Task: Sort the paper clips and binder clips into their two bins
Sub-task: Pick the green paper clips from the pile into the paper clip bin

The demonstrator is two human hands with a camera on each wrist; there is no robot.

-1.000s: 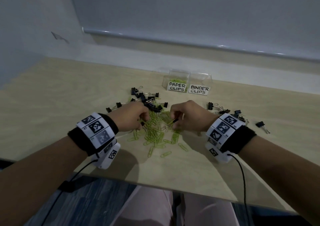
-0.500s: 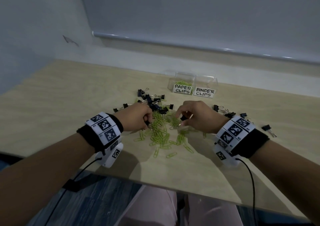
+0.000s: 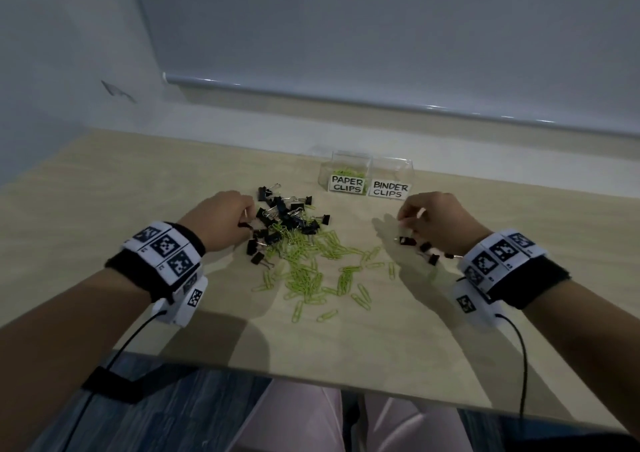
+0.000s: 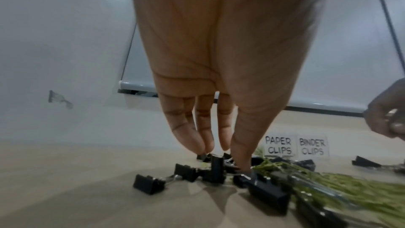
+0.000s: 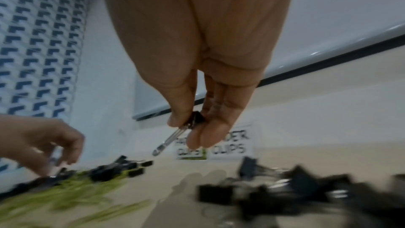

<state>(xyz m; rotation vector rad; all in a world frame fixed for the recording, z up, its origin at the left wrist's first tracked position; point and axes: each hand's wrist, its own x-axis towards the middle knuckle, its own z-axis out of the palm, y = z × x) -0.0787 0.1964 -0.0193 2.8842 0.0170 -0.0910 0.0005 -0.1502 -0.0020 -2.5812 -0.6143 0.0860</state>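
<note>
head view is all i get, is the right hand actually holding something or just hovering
Observer: Holding. The right wrist view shows the right hand pinching a black binder clip between thumb and fingers, wire handles pointing down.
Operator: and the left, got one too
Observer: Cannot tell. In the left wrist view the left hand has its fingertips down on the binder clips lying on the table, with none lifted.

paper clips bin [image 3: 349,178] left of binder clips bin [image 3: 391,180].

Bare table [image 3: 363,223] between binder clips [image 3: 287,214] and bins [image 3: 370,174]; paper clips [image 3: 311,264] nearer.
</note>
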